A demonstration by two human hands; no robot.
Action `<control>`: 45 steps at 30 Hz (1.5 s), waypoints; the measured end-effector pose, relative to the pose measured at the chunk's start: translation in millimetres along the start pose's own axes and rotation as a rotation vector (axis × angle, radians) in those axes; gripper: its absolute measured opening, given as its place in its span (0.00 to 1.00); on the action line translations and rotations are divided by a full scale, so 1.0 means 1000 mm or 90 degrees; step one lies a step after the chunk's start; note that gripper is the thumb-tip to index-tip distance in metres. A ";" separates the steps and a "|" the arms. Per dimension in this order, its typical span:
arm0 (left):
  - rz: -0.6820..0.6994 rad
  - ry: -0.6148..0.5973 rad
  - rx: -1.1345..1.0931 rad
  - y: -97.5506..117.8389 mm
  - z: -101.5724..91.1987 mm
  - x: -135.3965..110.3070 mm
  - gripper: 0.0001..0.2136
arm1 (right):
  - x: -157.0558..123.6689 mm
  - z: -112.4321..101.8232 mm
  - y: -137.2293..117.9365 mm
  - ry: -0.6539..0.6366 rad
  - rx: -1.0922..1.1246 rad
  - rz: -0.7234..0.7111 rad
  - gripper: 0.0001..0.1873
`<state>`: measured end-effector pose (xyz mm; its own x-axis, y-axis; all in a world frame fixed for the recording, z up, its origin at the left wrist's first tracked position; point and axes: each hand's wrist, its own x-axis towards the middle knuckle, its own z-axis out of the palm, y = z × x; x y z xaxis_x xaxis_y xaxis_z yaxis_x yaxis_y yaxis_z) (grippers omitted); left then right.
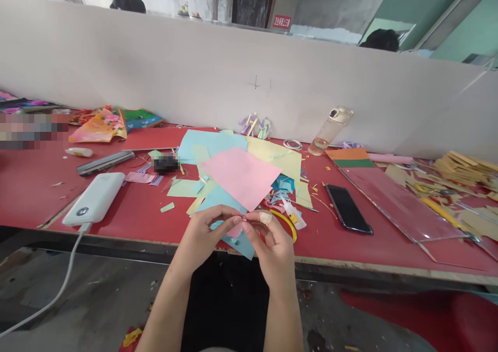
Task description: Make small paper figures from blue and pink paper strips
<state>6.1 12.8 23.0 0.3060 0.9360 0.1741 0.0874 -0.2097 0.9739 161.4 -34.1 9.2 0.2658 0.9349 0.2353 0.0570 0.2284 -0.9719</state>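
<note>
My left hand [210, 232] and my right hand [274, 243] meet near the table's front edge. Thumbs and forefingers are pinched together, tip to tip. Whatever sits between them is too small to make out. A pale wrap [265, 217] covers part of one right finger. Just beyond the fingertips lies a square pink paper sheet [241, 178], on top of blue paper [212, 145] and yellow paper [278, 154]. Below the fingers a small pink paper piece [235, 231] shows over more blue paper. Beside my right hand are a yellow loop handle [290, 225] and a small glue bottle [293, 214].
On the red table [143, 212] lie a white power bank [94, 199] with its cable, a stapler-like grey tool [106, 163], a phone [349, 209], a pink plastic sleeve [400, 201] and paper scraps. A water bottle [327, 134] leans against the white partition [175, 77].
</note>
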 end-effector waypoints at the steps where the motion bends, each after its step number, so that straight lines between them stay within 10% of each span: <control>1: 0.003 -0.011 0.004 0.001 0.000 0.000 0.08 | 0.000 0.000 -0.001 -0.004 0.023 0.024 0.06; 15: 0.009 -0.132 0.006 0.008 0.000 -0.009 0.06 | -0.001 0.011 -0.006 0.101 0.157 0.139 0.10; 37: -0.008 0.051 -0.047 0.002 0.000 -0.006 0.06 | 0.002 0.005 0.010 0.213 0.165 0.084 0.14; 45: 0.022 0.002 0.083 0.008 -0.003 -0.009 0.04 | -0.002 -0.001 0.000 0.041 0.064 0.071 0.11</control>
<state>1.0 3.6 29.7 0.3075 0.9286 0.2077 0.1995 -0.2764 0.9401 162.2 -36.0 8.9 0.3270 0.9371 0.1221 -0.0714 0.1534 -0.9856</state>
